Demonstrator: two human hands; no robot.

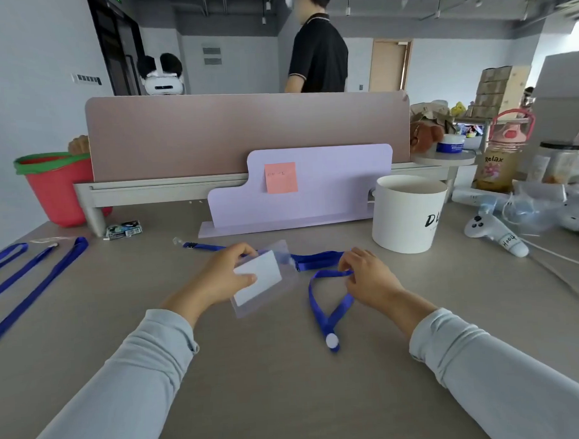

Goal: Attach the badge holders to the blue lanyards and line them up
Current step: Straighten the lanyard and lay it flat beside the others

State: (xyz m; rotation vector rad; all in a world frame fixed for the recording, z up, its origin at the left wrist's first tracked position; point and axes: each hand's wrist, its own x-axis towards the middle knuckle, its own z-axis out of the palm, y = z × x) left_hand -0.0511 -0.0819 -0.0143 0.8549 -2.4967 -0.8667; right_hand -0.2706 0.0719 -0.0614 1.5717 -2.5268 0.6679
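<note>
My left hand pinches a clear badge holder with a white card inside, lifted a little above the desk. My right hand pinches the loop of a blue lanyard whose white clip end lies toward me on the desk. Another blue lanyard lies just behind both hands, its clip end stretching to the left. Several more blue lanyards lie in straight lines at the desk's left edge.
A white round tub stands behind my right hand. A lilac stand with a pink sticky note leans on the partition. A white controller, cables and bottles crowd the right. A red bucket sits far left. A person stands behind the partition.
</note>
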